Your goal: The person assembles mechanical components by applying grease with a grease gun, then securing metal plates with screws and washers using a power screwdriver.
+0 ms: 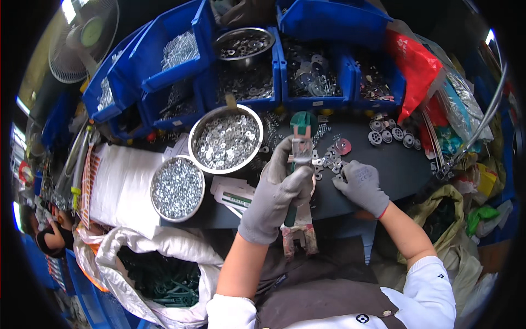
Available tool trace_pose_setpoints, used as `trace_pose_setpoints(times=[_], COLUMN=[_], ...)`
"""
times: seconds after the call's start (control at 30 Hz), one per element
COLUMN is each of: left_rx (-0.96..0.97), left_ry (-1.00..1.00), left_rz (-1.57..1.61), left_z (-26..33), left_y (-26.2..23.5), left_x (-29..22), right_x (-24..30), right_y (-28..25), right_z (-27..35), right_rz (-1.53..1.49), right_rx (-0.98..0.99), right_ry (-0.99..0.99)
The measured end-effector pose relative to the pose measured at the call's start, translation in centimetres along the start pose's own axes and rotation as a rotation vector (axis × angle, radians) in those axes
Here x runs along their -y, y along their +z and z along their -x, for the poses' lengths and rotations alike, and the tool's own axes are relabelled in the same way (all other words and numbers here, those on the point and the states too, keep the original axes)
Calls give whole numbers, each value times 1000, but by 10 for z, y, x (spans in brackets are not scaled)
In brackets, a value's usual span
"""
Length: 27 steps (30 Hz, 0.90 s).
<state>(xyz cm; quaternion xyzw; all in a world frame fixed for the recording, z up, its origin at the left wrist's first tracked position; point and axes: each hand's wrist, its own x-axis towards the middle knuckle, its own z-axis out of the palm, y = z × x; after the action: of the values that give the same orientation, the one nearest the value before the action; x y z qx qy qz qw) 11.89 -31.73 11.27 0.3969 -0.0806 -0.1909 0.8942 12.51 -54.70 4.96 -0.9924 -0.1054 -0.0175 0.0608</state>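
Observation:
My left hand (279, 192), in a grey glove, is closed around a long green plastic part (303, 122) with a rounded end. A small clear piece (301, 148) shows above the fingers; the grip hides how it joins the green part. Below that hand, a worn, stained forked holder (299, 238) stands at the table's front edge. To the right, my gloved right hand (364, 186) rests low over the table, fingertips curled together beside loose metal plates (329, 160). Whatever lies between those fingertips is hidden. A pink disc (342, 146) lies just beyond them.
Two bowls, one of washers (227, 137) and one of small shiny metal pieces (177, 187), stand left. Blue bins (318, 100) line the back. Metal wheels (383, 131) lie far right. Sacks flank me; the left sack (192, 247) holds green parts.

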Motion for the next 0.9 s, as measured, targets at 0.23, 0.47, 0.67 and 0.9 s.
trace_pose_setpoints(times=[0.23, 0.47, 0.67, 0.9], left_rx=[114, 94, 144, 155], left_ry=[-72, -178, -200, -115], left_rz=[232, -63, -414, -518], left_z=[7, 2, -9, -9], left_y=[-15, 14, 15, 24], left_x=[25, 44, 70, 86], right_x=[-3, 40, -6, -184], right_y=[-23, -61, -43, -48], right_z=[-4, 14, 53, 120], right_rz=[-154, -1663, -1114, -453], right_rx=[-167, -262, -576, -1253], right_ry=[-72, 139, -73, 583])
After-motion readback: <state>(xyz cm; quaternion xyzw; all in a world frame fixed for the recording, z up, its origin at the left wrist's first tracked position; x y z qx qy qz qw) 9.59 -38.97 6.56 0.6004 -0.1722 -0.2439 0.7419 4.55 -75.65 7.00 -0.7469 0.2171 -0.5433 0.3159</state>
